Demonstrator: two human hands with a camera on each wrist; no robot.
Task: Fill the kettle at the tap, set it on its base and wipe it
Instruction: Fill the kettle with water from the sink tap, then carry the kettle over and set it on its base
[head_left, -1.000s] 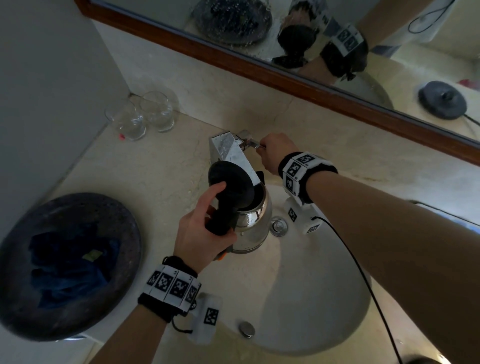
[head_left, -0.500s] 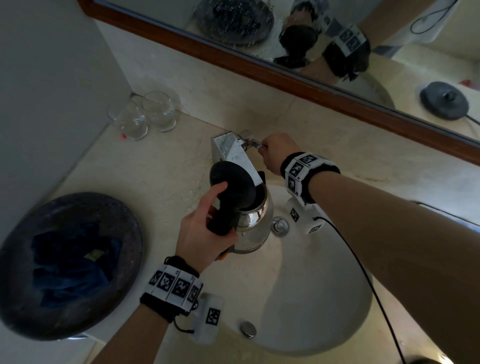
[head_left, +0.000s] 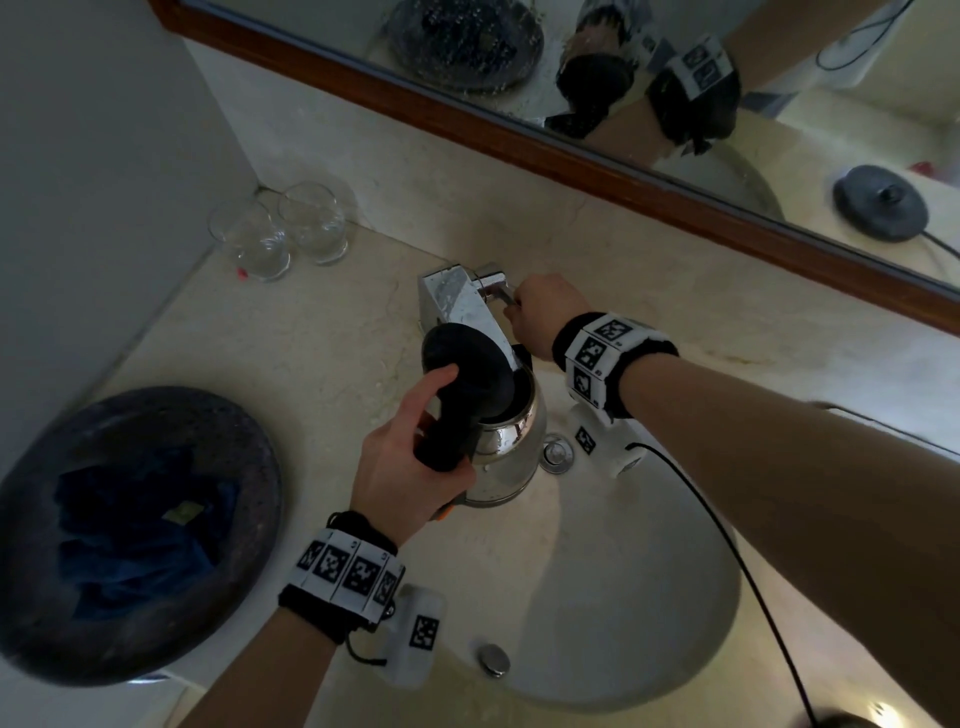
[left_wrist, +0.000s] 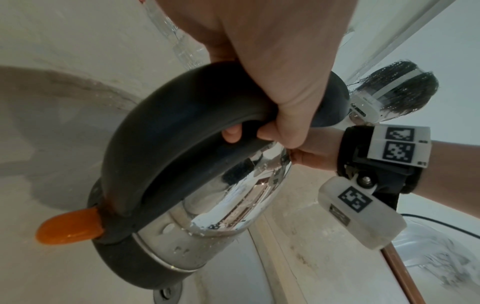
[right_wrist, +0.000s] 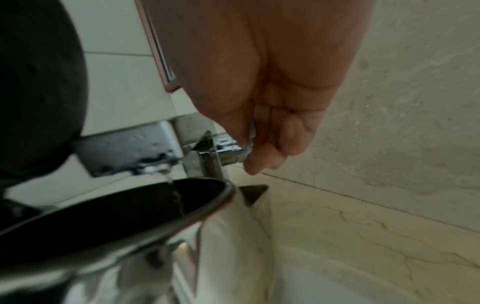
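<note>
A shiny steel kettle (head_left: 506, 447) with its black lid (head_left: 467, 364) flipped up hangs over the basin, its open mouth (right_wrist: 116, 209) right under the chrome tap spout (head_left: 462, 306). A thin stream of water (right_wrist: 168, 179) runs from the spout into the kettle. My left hand (head_left: 405, 457) grips the black handle (left_wrist: 182, 127), fingers curled round it. My right hand (head_left: 545, 312) pinches the tap's small chrome lever (right_wrist: 233, 152) at the spout's right side. The kettle's round dark base (head_left: 880, 202) shows only as a mirror reflection. A blue cloth (head_left: 135, 525) lies in the dark bowl.
A dark round bowl (head_left: 228, 441) sits on the counter at left. Two clear glasses (head_left: 280, 234) stand in the back left corner. The white basin (head_left: 623, 597) has a drain plug (head_left: 557, 453). A wood-framed mirror (head_left: 519, 140) runs along the back wall.
Both hands, the kettle and the tap keep their places; only the head view has shifted slightly.
</note>
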